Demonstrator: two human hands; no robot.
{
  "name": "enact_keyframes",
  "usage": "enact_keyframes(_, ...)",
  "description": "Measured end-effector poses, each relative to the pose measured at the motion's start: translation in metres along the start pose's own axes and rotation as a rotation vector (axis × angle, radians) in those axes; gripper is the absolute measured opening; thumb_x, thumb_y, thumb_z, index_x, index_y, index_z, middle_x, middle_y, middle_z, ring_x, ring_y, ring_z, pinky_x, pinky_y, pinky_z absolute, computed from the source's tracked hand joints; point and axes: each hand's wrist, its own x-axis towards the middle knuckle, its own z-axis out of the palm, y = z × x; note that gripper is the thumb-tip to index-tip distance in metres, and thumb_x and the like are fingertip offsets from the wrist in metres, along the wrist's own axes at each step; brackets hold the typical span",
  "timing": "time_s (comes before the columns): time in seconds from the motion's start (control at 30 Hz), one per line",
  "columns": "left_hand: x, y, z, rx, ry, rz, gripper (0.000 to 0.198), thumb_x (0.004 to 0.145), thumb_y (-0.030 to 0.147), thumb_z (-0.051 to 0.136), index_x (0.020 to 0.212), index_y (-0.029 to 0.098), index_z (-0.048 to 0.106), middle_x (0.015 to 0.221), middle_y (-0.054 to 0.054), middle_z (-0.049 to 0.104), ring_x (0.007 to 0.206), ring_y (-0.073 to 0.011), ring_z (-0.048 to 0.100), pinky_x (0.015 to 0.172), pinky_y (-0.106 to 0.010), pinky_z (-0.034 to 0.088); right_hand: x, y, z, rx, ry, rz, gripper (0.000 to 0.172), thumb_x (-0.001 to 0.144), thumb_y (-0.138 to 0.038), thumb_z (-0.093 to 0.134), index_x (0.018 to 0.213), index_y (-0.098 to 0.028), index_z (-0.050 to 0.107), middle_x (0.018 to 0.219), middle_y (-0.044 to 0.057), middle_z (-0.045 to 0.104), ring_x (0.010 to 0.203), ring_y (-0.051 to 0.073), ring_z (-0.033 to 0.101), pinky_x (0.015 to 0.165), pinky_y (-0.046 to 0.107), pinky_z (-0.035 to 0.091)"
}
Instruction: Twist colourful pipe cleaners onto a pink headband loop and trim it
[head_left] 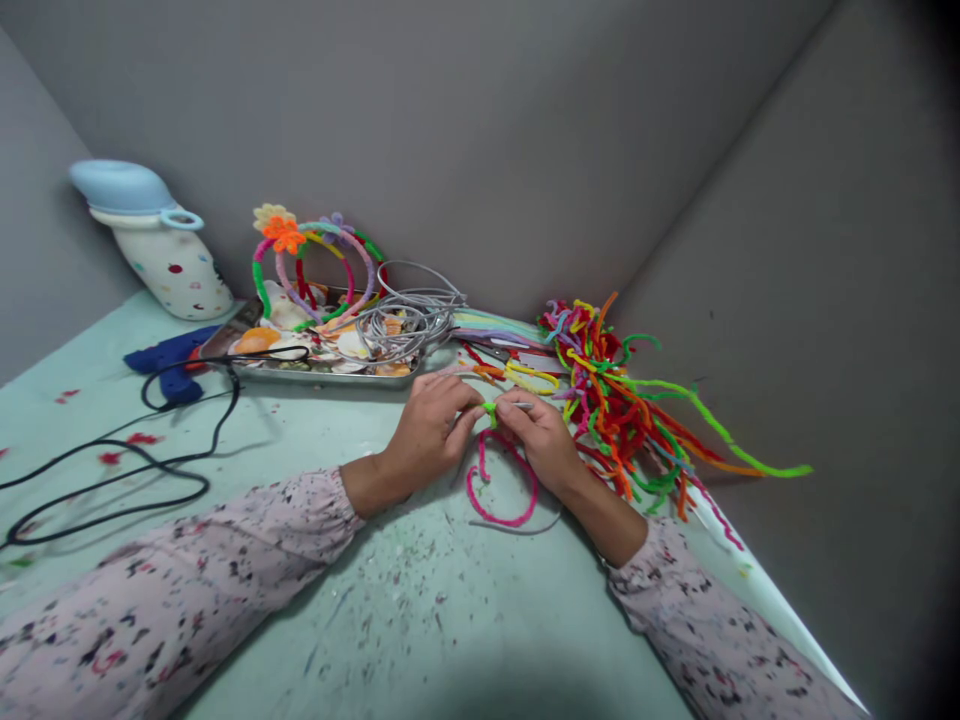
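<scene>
On the table [480, 620], a heap of fuzzy wires [611, 410] lies near the right hand [543, 435]. Both it and the left hand [433, 425] are nearly closed: just beyond a pink fuzzy wire [470, 488], their fingertips pinch a green piece [490, 409] between them.

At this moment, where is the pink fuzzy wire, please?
In the head view, the pink fuzzy wire curls near the middle, just below the left hand and right hand, beside a thin grey wire.
</scene>
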Motion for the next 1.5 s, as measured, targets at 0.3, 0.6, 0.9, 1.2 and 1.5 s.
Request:
enact_keyframes(0.3, -0.0012, -0.0005, 0.0002, -0.014, 0.001, -0.004, 0.01, 0.091, 0.02, 0.049, 0.086, 0.018, 0.057, 0.086, -0.003, 0.064, 0.088, -0.0185, 0.054, 0.089, -0.036, 0.036, 0.0001, 0.0026, -0.0004, -0.024, -0.012, 0.017, 0.03, 0.081, -0.047, 0.061, 0.078, -0.018, 0.056, 0.054, -0.007, 0.036, 0.048, 0.009, 0.029, 0.045, 0.024, 0.025)
enact_keyframes(0.6, -0.0002, 0.0017, -0.0001, -0.026, 0.002, -0.017, 0.012, 0.092, 0.022, 0.046, 0.085, 0.018, 0.055, 0.083, -0.003, 0.061, 0.084, -0.0187, 0.053, 0.086, -0.036, 0.037, -0.0007, 0.0058, -0.0021, -0.088, -0.005, -0.051, 0.027, 0.088, -0.043, 0.053, 0.075, -0.019, 0.054, 0.059, -0.005, 0.038, 0.052, 0.011, 0.032, 0.049, 0.025, 0.028)
enact_keyframes(0.9, -0.0005, -0.0021, 0.0029, -0.097, -0.056, -0.004, 0.016, 0.092, 0.022, 0.041, 0.084, 0.018, 0.055, 0.083, -0.002, 0.062, 0.084, -0.0182, 0.054, 0.083, -0.035, 0.036, -0.0034, 0.0045, -0.0015, -0.385, -0.003, -0.229, 0.023, 0.093, -0.036, 0.047, 0.078, -0.02, 0.054, 0.073, 0.0, 0.048, 0.068, 0.015, 0.046, 0.064, 0.027, 0.037)
enact_keyframes(1.2, -0.0004, -0.002, 0.0039, -0.121, -0.109, -0.046, 0.019, 0.091, 0.022, 0.04, 0.08, 0.018, 0.054, 0.08, -0.003, 0.062, 0.082, -0.0189, 0.054, 0.081, -0.035, 0.038, -0.0038, 0.0028, -0.0001, -0.465, -0.007, -0.311, 0.02, 0.093, -0.029, 0.045, 0.077, -0.02, 0.053, 0.073, -0.001, 0.048, 0.071, 0.016, 0.048, 0.07, 0.029, 0.037)
enact_keyframes(1.5, 0.0007, -0.0021, 0.0043, -0.156, -0.15, -0.082, 0.023, 0.093, 0.024, 0.036, 0.079, 0.018, 0.054, 0.078, -0.003, 0.06, 0.079, -0.0189, 0.053, 0.077, -0.034, 0.039, -0.003, 0.0009, 0.002, -0.466, -0.021, -0.313, 0.022, 0.093, -0.03, 0.044, 0.074, -0.021, 0.052, 0.072, 0.0, 0.049, 0.072, 0.017, 0.048, 0.071, 0.03, 0.037)
